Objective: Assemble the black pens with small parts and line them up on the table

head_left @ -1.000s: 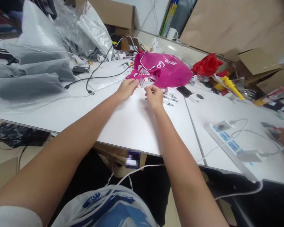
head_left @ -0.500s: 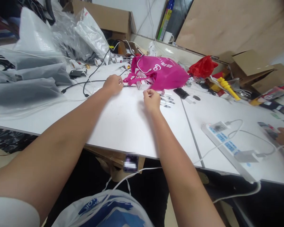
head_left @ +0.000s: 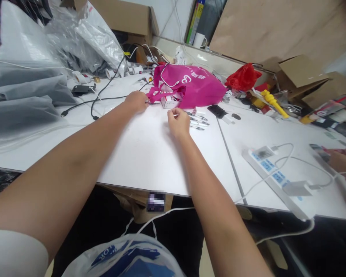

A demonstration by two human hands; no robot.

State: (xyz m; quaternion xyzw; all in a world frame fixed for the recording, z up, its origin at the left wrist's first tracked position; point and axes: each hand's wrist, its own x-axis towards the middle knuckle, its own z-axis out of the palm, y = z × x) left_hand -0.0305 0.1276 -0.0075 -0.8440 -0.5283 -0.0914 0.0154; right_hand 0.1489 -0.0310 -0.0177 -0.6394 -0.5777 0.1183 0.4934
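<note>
My left hand [head_left: 137,102] is closed at the left of the pink bag's opening, with a slim, pen-like thing [head_left: 153,102] sticking out to the right at its fingertips. To the right, my right hand [head_left: 179,122] is closed in a pinch just above the white tabletop; what its fingers hold, if anything, is too small to make out. Several pens [head_left: 198,123] lie side by side against the right side of that hand. Behind both hands lies the pink cloth bag [head_left: 202,86], a small white box [head_left: 170,102] showing at its mouth.
Grey plastic bags [head_left: 23,107] and black cables [head_left: 100,96] cover the left side. A white power strip [head_left: 272,173] with plugged-in chargers lies at right, near another person's hand [head_left: 341,159]. A black flat item [head_left: 217,111] lies beyond the pens. Cardboard boxes [head_left: 302,77] stand behind.
The view has shifted slightly, so the tabletop things appear a little farther left. Both hands stay closed in nearly the same places by the bag and pens.
</note>
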